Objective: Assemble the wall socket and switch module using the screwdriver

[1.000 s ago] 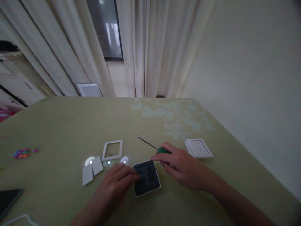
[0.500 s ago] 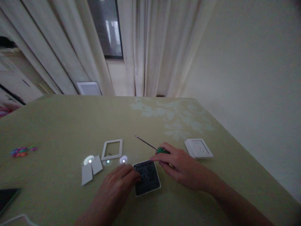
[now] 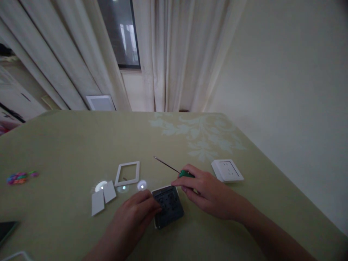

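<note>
A dark switch module (image 3: 169, 210) with a white edge showing at its upper and left sides sits on the table in front of me. The fingers of my left hand (image 3: 137, 210) are closed on its left part, and the fingertips are partly hidden. A screwdriver (image 3: 168, 165) with a green handle is gripped in my right hand (image 3: 205, 186), its thin shaft pointing up and left. My right fingertip touches the module's far edge at the same time. Left of the hands lie a white square frame (image 3: 137, 172) and two white rectangular plates (image 3: 98, 203) (image 3: 110, 192).
A white wall socket (image 3: 230, 170) lies to the right, near the wall. Small colourful pieces (image 3: 20, 177) are at the far left. A dark flat object (image 3: 7, 230) and a white curved strip (image 3: 20, 255) show at the lower left. Curtains (image 3: 179, 54) hang behind the table.
The dark module now sits tilted and shifted over its white edge, hiding the near and right rim that showed before. Both hands keep nearly the same pose. The view has turned slightly.
</note>
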The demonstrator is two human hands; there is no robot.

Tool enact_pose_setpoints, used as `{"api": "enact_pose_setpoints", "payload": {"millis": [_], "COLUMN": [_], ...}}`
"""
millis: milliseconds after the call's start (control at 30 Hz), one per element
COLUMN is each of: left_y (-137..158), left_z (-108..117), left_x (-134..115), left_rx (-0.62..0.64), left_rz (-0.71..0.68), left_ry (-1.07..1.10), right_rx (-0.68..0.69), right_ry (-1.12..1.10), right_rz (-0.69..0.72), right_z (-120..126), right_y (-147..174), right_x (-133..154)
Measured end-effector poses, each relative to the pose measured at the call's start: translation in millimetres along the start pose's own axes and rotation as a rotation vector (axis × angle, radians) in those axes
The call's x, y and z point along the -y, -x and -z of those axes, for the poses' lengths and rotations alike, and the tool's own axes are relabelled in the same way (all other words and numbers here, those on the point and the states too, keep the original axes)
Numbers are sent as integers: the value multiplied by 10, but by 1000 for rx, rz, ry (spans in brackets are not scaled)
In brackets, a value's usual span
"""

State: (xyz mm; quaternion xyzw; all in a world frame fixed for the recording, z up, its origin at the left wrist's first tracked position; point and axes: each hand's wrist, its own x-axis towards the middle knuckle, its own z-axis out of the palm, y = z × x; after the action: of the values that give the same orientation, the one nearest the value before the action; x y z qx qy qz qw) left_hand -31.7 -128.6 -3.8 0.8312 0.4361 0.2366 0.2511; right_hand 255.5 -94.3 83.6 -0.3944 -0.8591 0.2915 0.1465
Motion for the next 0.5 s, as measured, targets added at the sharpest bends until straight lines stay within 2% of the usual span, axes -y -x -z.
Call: {"api": "enact_pose_setpoints", "payload": {"millis": [233, 500], "left_y": [-17, -19], "left_z": [9, 43], "left_x": [-12, -21], "left_rx": [-114, -92], "left_rz": [-187, -180], "left_ry": [-185, -144], "right_rx": [66, 218], "right_ry": [56, 231], "right_rz": [-47, -73], "right_z": [-98, -390], "right_y": [-24, -93], "right_x": [41, -70]}}
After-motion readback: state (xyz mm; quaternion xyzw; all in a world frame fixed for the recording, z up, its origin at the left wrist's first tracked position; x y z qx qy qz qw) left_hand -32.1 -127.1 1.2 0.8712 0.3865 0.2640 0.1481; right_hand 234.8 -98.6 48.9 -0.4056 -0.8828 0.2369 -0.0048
